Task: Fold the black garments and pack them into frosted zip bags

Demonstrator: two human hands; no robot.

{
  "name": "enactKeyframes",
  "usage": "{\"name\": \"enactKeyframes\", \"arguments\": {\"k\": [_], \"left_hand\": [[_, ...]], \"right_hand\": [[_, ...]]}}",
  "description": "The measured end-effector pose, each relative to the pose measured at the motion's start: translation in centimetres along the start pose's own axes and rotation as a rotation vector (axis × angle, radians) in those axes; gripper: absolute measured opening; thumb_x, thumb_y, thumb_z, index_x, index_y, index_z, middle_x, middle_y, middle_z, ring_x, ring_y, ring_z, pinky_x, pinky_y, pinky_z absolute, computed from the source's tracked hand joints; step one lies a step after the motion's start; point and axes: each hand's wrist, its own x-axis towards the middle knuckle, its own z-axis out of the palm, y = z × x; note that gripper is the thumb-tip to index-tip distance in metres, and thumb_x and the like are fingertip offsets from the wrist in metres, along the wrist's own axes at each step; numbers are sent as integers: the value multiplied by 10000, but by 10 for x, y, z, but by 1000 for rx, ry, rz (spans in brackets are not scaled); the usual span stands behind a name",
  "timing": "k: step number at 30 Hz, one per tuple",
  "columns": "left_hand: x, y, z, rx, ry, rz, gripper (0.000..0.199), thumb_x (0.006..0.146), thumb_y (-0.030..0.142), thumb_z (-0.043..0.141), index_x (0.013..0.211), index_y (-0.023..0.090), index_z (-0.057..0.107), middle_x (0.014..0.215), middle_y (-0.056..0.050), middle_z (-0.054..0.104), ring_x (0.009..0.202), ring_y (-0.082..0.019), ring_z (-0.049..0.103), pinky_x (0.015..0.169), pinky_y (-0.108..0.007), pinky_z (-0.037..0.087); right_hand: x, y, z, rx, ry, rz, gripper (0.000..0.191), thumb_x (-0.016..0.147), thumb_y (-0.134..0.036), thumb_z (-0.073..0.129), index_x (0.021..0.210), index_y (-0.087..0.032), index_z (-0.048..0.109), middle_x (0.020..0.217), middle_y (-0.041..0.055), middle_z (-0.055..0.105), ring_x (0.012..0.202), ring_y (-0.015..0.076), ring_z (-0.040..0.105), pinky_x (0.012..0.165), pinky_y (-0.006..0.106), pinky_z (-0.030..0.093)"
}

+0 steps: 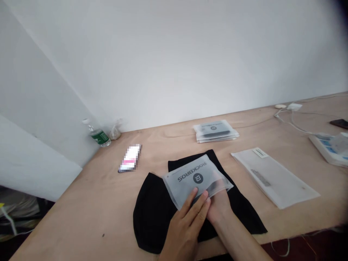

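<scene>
Closest in, at the bottom of the view, the left hand (185,232) lies palm-down with its fingers (197,203) extended and slightly spread, not pinching anything, their tips resting on the lower edge of a frosted plastic pouch (190,177) printed ROCKBROS. Just beside it, the right hand (219,208) reaches up to the pouch's near corner, and its fingers pass out of sight under or inside the film; how far they are curled, or whether they have hold of anything, cannot be told. The pouch lies on a black cloth (153,217) spread across the plywood table (81,206), with the cloth showing on both sides and beyond it. To the right, well clear of the hands, is a flat translucent sleeve (273,177) with a white label near its far end. Farther on sits a small stack of similar pouches (214,131), and to the left a pixelated, unreadable packet (130,158). At the far left corner stand a water bottle (99,137) with a green label and a small plastic bag (115,132) — against the white wall (174,54). Far right, a white power strip (323,148), cables (292,117) and a dark phone (339,124) lie near the table's edge.
</scene>
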Motion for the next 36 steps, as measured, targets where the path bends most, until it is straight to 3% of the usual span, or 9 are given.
{"name": "enactKeyframes", "arguments": {"k": [3,8,11,15,19,22,27,31,36], "left_hand": [[-6,4,0,92,34,-49,470,845,-12,291,1253,162,447,1304,-35,512,1271,-229,364,905,-387,450],[6,13,-2,145,211,-430,249,830,169,492,1077,190,520,1053,-57,646,978,-236,574,979,-555,263],[18,13,-1,137,201,-538,188,765,159,570,942,224,572,893,-27,640,852,-233,566,893,-509,337],[18,5,2,119,136,-517,115,771,111,533,724,214,556,717,1,588,719,-199,521,748,-393,378],[8,-2,6,126,103,-448,168,808,96,461,708,206,539,700,0,573,697,-186,505,719,-361,353],[5,-4,6,142,79,-361,194,809,75,429,703,199,533,704,-7,566,680,-178,493,699,-342,345],[6,-6,4,191,69,-281,176,809,91,446,699,198,530,691,-6,550,655,-171,481,655,-321,340],[3,-10,0,138,28,-334,60,746,152,554,717,194,524,766,-21,569,706,-192,494,625,-311,353],[-1,-14,3,127,27,-344,113,780,85,497,739,185,531,776,-26,581,708,-184,497,622,-303,363]], "right_hand": [[-4,-3,3,146,40,216,291,794,-392,451,780,-182,652,725,36,703,798,224,657,790,405,515],[-8,-4,4,283,110,301,287,834,-386,412,845,-212,639,818,23,708,915,219,631,846,403,491],[-12,-6,-2,282,102,331,283,850,-337,384,878,-212,636,864,27,708,932,211,630,886,395,470],[-32,-12,-28,81,42,360,206,794,-273,460,874,-208,639,988,40,693,997,203,610,939,384,428],[-58,-35,-53,-382,-127,384,296,727,-317,591,990,-185,624,1017,82,682,963,230,625,918,415,433],[-56,-54,-46,-792,-264,172,320,790,-385,536,1040,-200,609,1009,82,678,911,222,635,854,418,467],[-4,-47,-10,-1492,-347,-523,369,853,-383,425,1170,-245,553,1283,63,519,1213,247,419,1013,469,299],[27,-23,-4,-1930,-448,-553,515,861,-537,319,1323,-322,393,1432,54,329,1312,368,207,973,659,165],[29,-12,-14,-2071,-543,-559,664,799,-689,204,1383,-376,235,1471,47,235,1314,423,129,929,712,126]]}}
